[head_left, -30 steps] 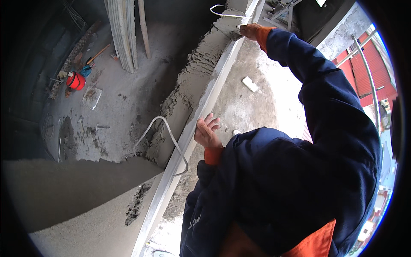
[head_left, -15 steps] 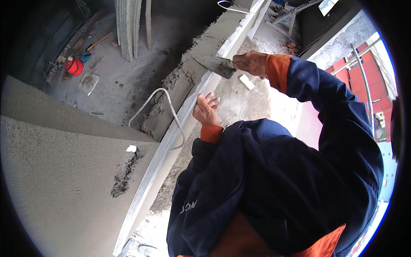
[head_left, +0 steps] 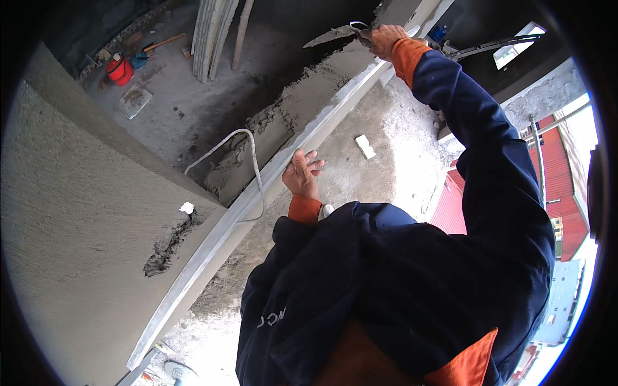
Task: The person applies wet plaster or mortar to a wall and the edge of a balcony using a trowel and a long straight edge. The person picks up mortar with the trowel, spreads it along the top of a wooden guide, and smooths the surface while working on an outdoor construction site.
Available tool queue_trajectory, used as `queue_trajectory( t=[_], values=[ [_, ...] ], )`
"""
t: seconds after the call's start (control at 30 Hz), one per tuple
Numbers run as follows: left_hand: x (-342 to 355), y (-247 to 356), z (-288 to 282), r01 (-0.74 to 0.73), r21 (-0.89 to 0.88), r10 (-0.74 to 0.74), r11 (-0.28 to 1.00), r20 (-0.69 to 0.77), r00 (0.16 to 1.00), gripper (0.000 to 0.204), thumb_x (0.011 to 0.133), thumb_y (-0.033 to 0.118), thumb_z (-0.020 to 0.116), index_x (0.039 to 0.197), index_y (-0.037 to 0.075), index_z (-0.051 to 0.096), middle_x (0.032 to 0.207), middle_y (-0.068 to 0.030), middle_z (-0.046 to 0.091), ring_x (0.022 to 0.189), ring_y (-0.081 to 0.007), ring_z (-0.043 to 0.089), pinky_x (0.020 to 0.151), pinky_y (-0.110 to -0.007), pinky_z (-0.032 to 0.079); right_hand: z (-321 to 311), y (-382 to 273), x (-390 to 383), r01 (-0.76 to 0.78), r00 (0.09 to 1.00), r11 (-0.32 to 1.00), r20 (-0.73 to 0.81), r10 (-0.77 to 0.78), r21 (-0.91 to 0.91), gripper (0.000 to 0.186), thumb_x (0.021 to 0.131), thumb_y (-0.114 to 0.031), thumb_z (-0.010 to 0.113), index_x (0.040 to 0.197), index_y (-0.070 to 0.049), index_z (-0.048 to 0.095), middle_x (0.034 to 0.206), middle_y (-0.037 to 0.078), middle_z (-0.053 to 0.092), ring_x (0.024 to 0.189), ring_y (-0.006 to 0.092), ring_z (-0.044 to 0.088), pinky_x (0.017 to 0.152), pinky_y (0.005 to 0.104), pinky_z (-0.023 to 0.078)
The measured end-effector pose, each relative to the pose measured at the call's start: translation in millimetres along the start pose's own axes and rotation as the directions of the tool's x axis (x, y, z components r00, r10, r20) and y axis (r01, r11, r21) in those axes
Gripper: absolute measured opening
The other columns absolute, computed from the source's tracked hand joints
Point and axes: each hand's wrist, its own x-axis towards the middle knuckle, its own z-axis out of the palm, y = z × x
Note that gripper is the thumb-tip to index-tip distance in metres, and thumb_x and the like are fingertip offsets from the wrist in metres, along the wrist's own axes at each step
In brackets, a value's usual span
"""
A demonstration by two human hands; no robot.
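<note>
A long pale straightedge board (head_left: pixel 283 157) runs diagonally along the edge of a wall top covered in wet grey mortar (head_left: pixel 270 125). My left hand (head_left: pixel 302 175) is at the board's near side, thumb against its edge and the other fingers apart. Further along, my right hand (head_left: pixel 385 41) is closed round the handle of a trowel, its mortar-smeared blade (head_left: pixel 329 36) reaching left over the far part of the wall. A bent white rod (head_left: pixel 255 151) arches over the board to the left of my left hand.
A plastered wall (head_left: pixel 84 212) with a rough gouge (head_left: pixel 168 248) stands at the left. Beyond the ledge, a red bucket (head_left: pixel 119 69) and upright corrugated sheets (head_left: pixel 212 38) stand on the lower floor. A white block (head_left: pixel 364 147) lies on the concrete to the right.
My right hand and the trowel have moved up and away along the wall, with the blade now lifted off the board's edge. My left hand stays at the board; the view has shifted slightly.
</note>
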Motion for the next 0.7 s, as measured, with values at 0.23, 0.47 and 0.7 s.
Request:
queue_trajectory(
  t=[0.23, 0.47, 0.7],
  values=[
    [-0.9, -0.9, 1.2, -0.013, 0.025, 0.014, 1.0, -0.028, 1.0, 0.063, 0.088, 0.053, 0.056, 0.107, -0.007, 0.055, 0.093, -0.0206, 0.067, 0.066, -0.0238, 0.068, 0.052, -0.025, 0.05, 58.1, -21.5, 57.2, 0.06, 0.991, 0.994, 0.125, -0.049, -0.086, 0.023, 0.083, -0.025, 0.065, 0.1, -0.01, 0.068, 0.102, 0.012, 0.067, 0.1, 0.0281, 0.064, 0.083, 0.0401, 0.051],
    [-0.6, 0.9, 0.0, -0.046, 0.036, 0.046, 0.998, -0.027, 0.999, 0.064, 0.088, 0.054, 0.055, 0.106, -0.007, 0.055, 0.093, -0.0198, 0.067, 0.066, -0.0233, 0.068, 0.051, -0.025, 0.049, 29.0, -58.8, 20.5, 0.226, 0.97, 0.974, 0.099, -0.224, -0.005, 0.026, 0.082, -0.025, 0.063, 0.101, -0.009, 0.068, 0.102, 0.014, 0.066, 0.099, 0.0298, 0.064, 0.084, 0.042, 0.051],
    [3.7, -3.8, -0.1, -0.069, 0.044, 0.07, 0.997, -0.02, 0.997, 0.061, 0.09, 0.052, 0.054, 0.107, -0.006, 0.055, 0.091, -0.0177, 0.068, 0.066, -0.0221, 0.068, 0.05, -0.024, 0.05, 4.5, -95.2, -5.8, 0.384, 0.923, 0.923, 0.031, -0.384, 0.02, 0.023, 0.078, -0.019, 0.065, 0.096, -0.007, 0.068, 0.094, 0.015, 0.067, 0.092, 0.0307, 0.066, 0.08, 0.041, 0.053]
  ],
)
